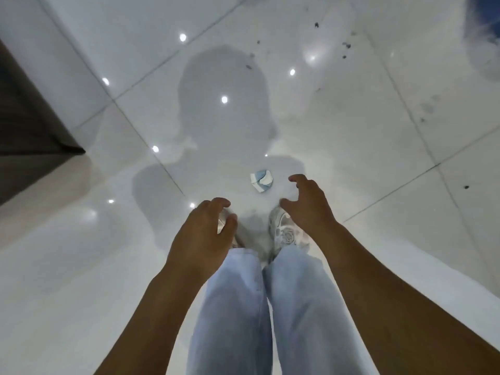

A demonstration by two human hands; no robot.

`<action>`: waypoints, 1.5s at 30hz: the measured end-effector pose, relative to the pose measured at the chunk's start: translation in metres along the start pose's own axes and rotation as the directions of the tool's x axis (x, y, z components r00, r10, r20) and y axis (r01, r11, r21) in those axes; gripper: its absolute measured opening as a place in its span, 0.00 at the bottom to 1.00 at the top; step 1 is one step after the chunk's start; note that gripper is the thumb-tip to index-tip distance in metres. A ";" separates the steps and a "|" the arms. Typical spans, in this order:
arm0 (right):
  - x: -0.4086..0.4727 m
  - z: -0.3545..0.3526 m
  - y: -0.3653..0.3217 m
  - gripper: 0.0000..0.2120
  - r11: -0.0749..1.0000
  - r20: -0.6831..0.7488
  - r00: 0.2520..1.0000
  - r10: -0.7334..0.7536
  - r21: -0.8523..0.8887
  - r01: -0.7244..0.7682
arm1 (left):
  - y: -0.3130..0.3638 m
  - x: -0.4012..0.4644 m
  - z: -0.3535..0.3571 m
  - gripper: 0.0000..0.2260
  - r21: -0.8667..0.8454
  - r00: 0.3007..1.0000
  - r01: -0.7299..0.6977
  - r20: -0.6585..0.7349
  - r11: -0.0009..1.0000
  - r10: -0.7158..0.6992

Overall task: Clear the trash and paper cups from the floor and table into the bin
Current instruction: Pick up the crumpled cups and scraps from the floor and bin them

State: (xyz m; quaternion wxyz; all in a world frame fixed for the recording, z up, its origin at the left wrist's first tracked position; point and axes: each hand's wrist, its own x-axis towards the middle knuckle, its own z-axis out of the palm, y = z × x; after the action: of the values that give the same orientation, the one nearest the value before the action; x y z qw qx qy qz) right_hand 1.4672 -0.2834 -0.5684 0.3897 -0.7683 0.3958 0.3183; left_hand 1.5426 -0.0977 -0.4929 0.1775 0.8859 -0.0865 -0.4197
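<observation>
Trash (261, 181), a crumpled blue-and-white scrap, lies on the white tiled floor (351, 117) just ahead of the shoes (282, 231). Left hand (201, 231) and right hand (308, 205) hang above the floor, fingers loosely curled, holding nothing. Dark specks (346, 46) dot the tiles farther off.
</observation>
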 end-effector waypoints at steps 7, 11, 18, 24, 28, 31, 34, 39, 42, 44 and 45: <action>0.145 0.124 0.049 0.30 0.996 0.029 1.000 -0.005 -0.092 0.008 | -0.103 0.102 0.080 0.14 -0.013 0.997 0.064 0.039 0.998 -0.064; 0.199 0.179 0.063 0.41 0.992 -0.033 0.999 0.009 -0.127 -0.013 | -0.147 0.151 0.109 0.15 0.020 0.996 0.071 0.045 0.997 -0.071; 0.221 0.219 0.064 0.29 0.977 -0.270 0.962 -0.027 -0.211 -0.031 | -0.175 0.170 0.136 0.15 -0.029 0.987 0.111 0.121 0.993 -0.107; 0.184 0.194 0.022 0.28 0.973 -0.125 0.981 -0.150 -0.193 0.125 | -0.155 0.153 0.105 0.14 -0.093 0.981 0.150 0.135 0.984 -0.137; 0.115 0.151 -0.034 0.29 0.934 -0.063 0.953 -0.296 -0.228 0.275 | -0.120 0.121 0.052 0.15 -0.225 0.982 0.185 0.077 0.957 -0.172; 0.049 0.112 -0.081 0.30 0.896 -0.006 0.923 -0.385 -0.242 0.372 | -0.092 0.088 0.002 0.14 -0.347 0.981 0.193 0.050 0.918 -0.188; -0.018 0.074 -0.132 0.30 0.858 0.059 0.902 -0.427 -0.287 0.425 | -0.069 0.050 -0.055 0.13 -0.448 0.980 0.196 0.052 0.873 -0.194; -0.122 0.030 -0.224 0.28 0.813 0.125 0.885 -0.449 -0.353 0.463 | -0.043 -0.028 -0.155 0.12 -0.608 0.977 0.207 0.082 0.767 -0.199; -0.175 0.015 -0.281 0.27 0.784 0.140 0.861 -0.490 -0.362 0.505 | -0.041 -0.072 -0.212 0.12 -0.680 0.975 0.203 0.075 0.704 -0.210; -0.205 0.007 -0.316 0.27 0.754 0.162 0.845 -0.510 -0.389 0.529 | -0.044 -0.097 -0.249 0.13 -0.726 0.977 0.186 0.066 0.662 -0.202; -0.218 0.003 -0.333 0.28 0.732 0.184 0.833 -0.521 -0.405 0.548 | -0.046 -0.109 -0.267 0.15 -0.749 0.980 0.171 0.060 0.640 -0.191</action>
State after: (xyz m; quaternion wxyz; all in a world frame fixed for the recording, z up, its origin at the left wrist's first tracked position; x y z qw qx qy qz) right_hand 1.6460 -0.0751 -0.2806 0.2912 -0.9074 0.0639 0.2961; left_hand 1.6807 0.0422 -0.2766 0.4852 0.7427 0.1856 -0.4225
